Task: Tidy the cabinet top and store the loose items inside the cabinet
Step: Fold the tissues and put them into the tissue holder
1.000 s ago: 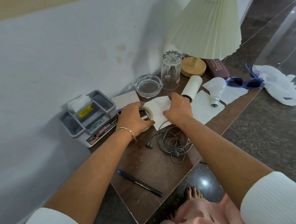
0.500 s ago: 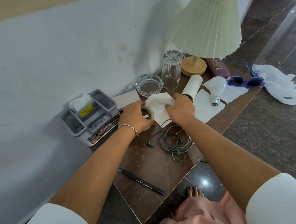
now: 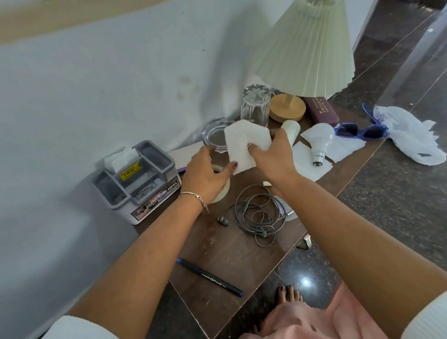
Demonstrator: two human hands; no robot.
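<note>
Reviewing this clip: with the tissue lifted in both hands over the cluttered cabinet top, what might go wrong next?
1. The tissue, held by the left hand and right hand, partly hides the ashtray, and the glass stands just behind. A forward move may knock them.
2. The bulb lies on its side on loose paper near the edge of the cabinet top. Tugging that paper may roll it off.
</note>
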